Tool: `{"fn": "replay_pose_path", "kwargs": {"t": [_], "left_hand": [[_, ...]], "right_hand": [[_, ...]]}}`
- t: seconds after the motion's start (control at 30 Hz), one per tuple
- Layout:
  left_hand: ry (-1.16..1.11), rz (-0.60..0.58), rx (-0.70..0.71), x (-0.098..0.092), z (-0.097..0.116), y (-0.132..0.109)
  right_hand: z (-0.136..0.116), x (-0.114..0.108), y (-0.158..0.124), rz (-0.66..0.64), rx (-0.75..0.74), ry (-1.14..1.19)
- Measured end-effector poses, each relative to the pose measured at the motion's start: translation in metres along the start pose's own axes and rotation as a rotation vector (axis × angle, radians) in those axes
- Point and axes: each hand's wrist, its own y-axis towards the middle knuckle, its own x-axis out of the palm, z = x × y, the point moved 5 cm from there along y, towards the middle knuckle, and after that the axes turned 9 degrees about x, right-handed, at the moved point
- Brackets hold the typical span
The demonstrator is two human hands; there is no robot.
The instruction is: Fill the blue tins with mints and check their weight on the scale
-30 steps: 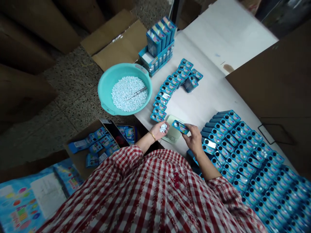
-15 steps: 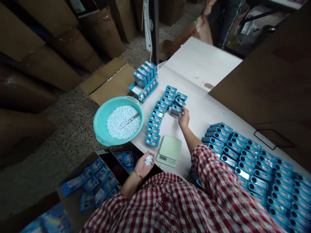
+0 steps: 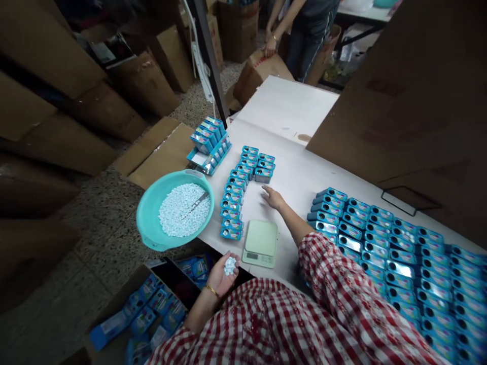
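My left hand (image 3: 222, 274) is palm up near the table's front edge, cupped round a small heap of white tablets (image 3: 230, 265). My right hand (image 3: 272, 197) hovers over the white table with fingers stretched out and nothing in it, just below a curved row of small blue tins (image 3: 234, 195). The nearest tin (image 3: 263, 175) of that row lies a short way beyond its fingertips. A pale green scale (image 3: 260, 243) sits between my two hands.
A teal basin (image 3: 150, 213) of white tablets with a metal scoop overhangs the table's left edge. Several rows of blue tins (image 3: 384, 253) fill the right side. A blue display box (image 3: 209, 142), cardboard boxes, a floor carton of blue packs (image 3: 152, 309) and a person (image 3: 300, 25) at the back.
My right hand has let go of a tin at the far end of the curved row and drawn back, open. The camera has tilted up. My left hand stays cupped on the tablets.
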Motion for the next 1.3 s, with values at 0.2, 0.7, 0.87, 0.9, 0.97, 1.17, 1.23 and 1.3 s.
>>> {"fn": "replay_pose_path", "kwargs": {"t": [0.2, 0.7, 0.87, 0.9, 0.97, 1.17, 1.23, 1.3], "left_hand": [[0.080, -0.007, -0.073, 0.003, -0.006, 0.002], [0.133, -0.127, -0.112, 0.024, -0.015, -0.004], [0.071, -0.061, -0.058, 0.007, -0.010, -0.003], [0.058, -0.048, -0.052, 0.003, -0.010, -0.003], [0.035, -0.026, -0.043, -0.002, -0.010, -0.004], [-0.044, -0.001, -0.026, -0.017, -0.008, -0.006], [-0.072, 0.018, -0.018, -0.022, -0.007, -0.005], [-0.100, 0.050, -0.011, -0.027, -0.006, -0.003]], "right_hand": [[0.075, -0.070, -0.151, 0.331, -0.013, -0.086], [0.071, -0.018, -0.328, 0.085, -0.086, -0.639], [-0.008, -0.018, -0.276, 0.000, -0.345, -0.619], [-0.023, -0.011, -0.261, -0.040, -0.393, -0.646], [-0.044, 0.006, -0.231, -0.102, -0.462, -0.700], [-0.049, 0.028, -0.195, -0.062, -0.511, -0.619], [-0.034, 0.015, -0.199, 0.059, -0.437, -0.462], [-0.011, 0.000, -0.205, 0.169, -0.310, -0.285]]}}
